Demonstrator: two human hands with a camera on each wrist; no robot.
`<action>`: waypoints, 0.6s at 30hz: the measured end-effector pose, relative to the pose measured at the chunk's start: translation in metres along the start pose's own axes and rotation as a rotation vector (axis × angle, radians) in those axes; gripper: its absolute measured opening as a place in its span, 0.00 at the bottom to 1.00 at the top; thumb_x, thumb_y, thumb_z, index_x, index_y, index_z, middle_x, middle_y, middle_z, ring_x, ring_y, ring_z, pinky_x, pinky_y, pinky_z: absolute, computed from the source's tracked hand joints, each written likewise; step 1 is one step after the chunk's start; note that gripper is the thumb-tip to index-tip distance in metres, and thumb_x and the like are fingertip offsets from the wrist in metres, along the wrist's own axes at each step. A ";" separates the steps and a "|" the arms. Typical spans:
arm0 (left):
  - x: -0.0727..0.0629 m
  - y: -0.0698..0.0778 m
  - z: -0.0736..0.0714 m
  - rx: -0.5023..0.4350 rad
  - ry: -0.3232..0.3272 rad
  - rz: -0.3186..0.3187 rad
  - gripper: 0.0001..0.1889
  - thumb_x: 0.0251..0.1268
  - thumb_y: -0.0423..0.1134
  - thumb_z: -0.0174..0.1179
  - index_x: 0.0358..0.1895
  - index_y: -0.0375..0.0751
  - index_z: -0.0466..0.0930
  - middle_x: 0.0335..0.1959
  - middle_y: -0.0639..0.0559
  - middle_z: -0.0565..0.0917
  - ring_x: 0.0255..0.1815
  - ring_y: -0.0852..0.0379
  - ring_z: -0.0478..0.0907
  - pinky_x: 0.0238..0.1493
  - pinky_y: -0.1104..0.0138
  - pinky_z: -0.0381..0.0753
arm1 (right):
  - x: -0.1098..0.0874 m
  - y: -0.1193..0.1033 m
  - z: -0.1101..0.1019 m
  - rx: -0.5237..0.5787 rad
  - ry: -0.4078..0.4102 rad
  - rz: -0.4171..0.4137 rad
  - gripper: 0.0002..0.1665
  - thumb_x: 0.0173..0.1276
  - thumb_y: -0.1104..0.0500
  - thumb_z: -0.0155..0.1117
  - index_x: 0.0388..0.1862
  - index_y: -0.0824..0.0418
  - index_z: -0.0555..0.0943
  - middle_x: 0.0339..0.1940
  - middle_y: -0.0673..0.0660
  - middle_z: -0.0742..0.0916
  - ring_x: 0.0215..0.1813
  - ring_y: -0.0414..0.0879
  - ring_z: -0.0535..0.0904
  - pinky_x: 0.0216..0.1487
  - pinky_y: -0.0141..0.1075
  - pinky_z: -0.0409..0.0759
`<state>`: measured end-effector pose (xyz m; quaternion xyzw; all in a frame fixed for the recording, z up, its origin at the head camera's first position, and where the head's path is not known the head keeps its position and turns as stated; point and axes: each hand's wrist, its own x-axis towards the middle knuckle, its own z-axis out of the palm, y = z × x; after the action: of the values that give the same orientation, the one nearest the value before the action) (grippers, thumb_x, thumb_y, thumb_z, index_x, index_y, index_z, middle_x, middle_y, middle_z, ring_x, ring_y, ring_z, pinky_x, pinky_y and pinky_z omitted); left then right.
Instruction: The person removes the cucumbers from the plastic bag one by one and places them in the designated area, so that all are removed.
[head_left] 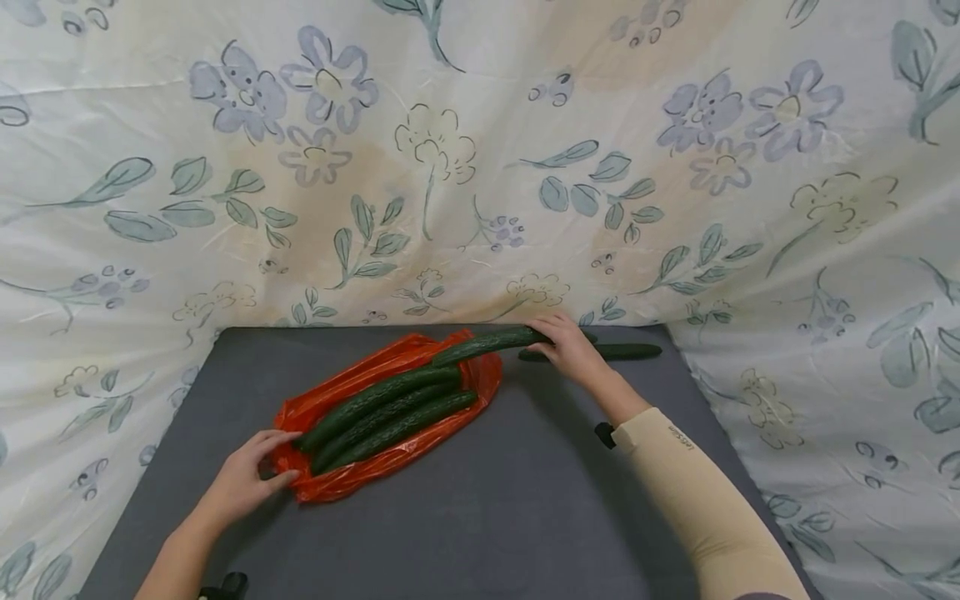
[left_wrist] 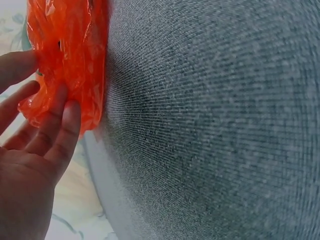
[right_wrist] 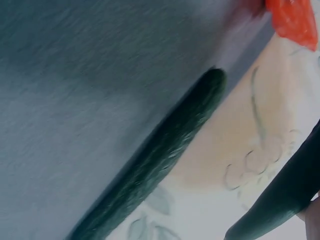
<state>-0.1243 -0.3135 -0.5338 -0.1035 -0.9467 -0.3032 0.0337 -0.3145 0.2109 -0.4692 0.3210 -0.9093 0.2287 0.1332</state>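
Three dark green cucumbers lie side by side in a crinkled red plastic bag, its film showing around them. At the bag's near left end is my left hand, fingers on one side and thumb on the other. The left wrist view has its fingertips against the red film. My right hand grips another cucumber from above, and that cucumber's left tip overlaps the bagged ones. One more cucumber rests on the table beyond the right hand; it also shows in the right wrist view.
A dark grey cloth-covered table carries everything. Floral fabric hangs behind it and along both sides, meeting the table's back edge close to the right hand and the loose cucumber.
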 end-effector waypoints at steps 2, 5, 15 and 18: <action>0.000 0.000 0.000 -0.004 -0.007 -0.004 0.28 0.58 0.42 0.74 0.62 0.40 0.80 0.57 0.42 0.79 0.45 0.51 0.79 0.39 0.67 0.82 | -0.005 0.005 -0.003 0.013 -0.009 0.035 0.30 0.66 0.60 0.71 0.67 0.59 0.79 0.61 0.61 0.84 0.62 0.57 0.76 0.60 0.52 0.77; 0.000 0.001 -0.001 -0.010 -0.021 -0.015 0.28 0.59 0.42 0.74 0.63 0.41 0.80 0.57 0.42 0.79 0.45 0.51 0.80 0.40 0.67 0.82 | -0.012 0.013 -0.006 0.036 -0.015 0.078 0.30 0.66 0.60 0.71 0.68 0.60 0.78 0.61 0.61 0.83 0.63 0.57 0.75 0.59 0.52 0.78; -0.001 0.005 -0.004 -0.025 -0.022 -0.012 0.27 0.61 0.44 0.72 0.63 0.40 0.80 0.57 0.42 0.79 0.47 0.48 0.80 0.40 0.67 0.83 | -0.033 0.045 -0.019 0.042 -0.064 0.165 0.31 0.68 0.64 0.69 0.70 0.61 0.76 0.65 0.64 0.81 0.68 0.62 0.72 0.67 0.59 0.70; -0.002 0.003 -0.003 -0.027 -0.013 -0.001 0.26 0.61 0.44 0.72 0.62 0.39 0.80 0.56 0.41 0.79 0.45 0.51 0.80 0.39 0.67 0.83 | -0.037 0.057 -0.024 0.040 -0.108 0.205 0.31 0.69 0.63 0.67 0.71 0.63 0.75 0.67 0.65 0.79 0.70 0.63 0.70 0.69 0.60 0.67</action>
<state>-0.1215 -0.3131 -0.5302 -0.1054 -0.9427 -0.3154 0.0261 -0.3209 0.2819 -0.4824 0.2408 -0.9386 0.2414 0.0534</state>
